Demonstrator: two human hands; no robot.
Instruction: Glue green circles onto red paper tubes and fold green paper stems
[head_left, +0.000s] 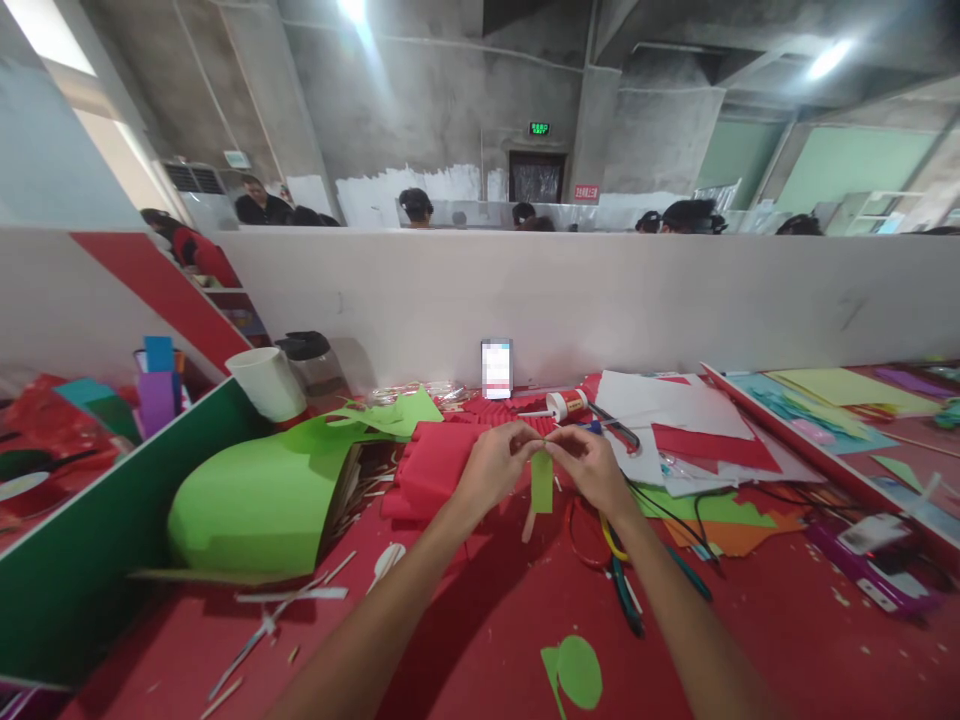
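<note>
Between my two hands a narrow strip of green paper [541, 484] hangs down, pinched at its top edge. My left hand [501, 458] grips it from the left, thumb and forefinger pressed together. From the right, my right hand [587, 460] pinches the same top edge, its fingertips almost touching the left ones. A small pale stick-like piece [529, 526] shows just below the strip. Beside my left hand sits a stack of folded red paper [431, 470]. Nearer to me on the red table lies a cut green paper oval [580, 672] with a thin scrap next to it.
A large curled green sheet [255, 500] lies at left, near a white cup [266, 384]. A phone [496, 368] leans at the back partition. Pliers [626, 595] rest under my right forearm. White sheets [675, 410] and a purple device [874, 560] are at right. People sit beyond the partition.
</note>
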